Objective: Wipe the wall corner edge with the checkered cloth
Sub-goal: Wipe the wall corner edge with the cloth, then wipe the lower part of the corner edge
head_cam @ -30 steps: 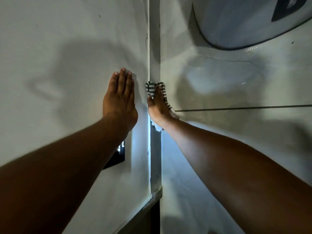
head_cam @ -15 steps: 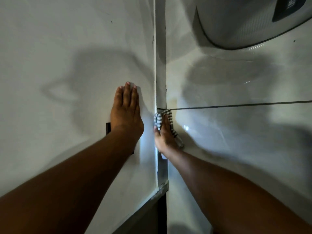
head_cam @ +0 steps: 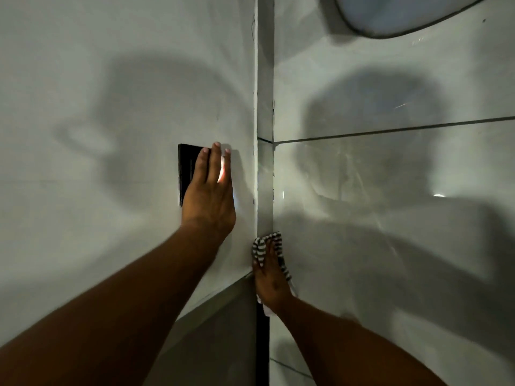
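Fingers [head_cam: 269, 253] of our right hand [head_cam: 271, 282] press the checkered cloth [head_cam: 260, 250] flat onto the wall corner edge [head_cam: 264, 176], low in the middle of the frame; they pin it and are not clenched. Our left hand [head_cam: 209, 196] lies open on the matte wall [head_cam: 111, 79], half over a black switch plate [head_cam: 186, 174]. We judge the cloth light, soft and easy to bunch, so we keep our palm behind it. At right, the tile [head_cam: 390, 190] looks glossy and hard.

The scene is dim and greyish; light comes from behind the person, throwing broad soft shadows of head and arms across both walls [head_cam: 111, 79]; a bright patch falls on the left hand [head_cam: 209, 190] — small glints mark the glossy tiles [head_cam: 390, 176]; forearms near the bottom look blurred; straight lines bend toward the edges.
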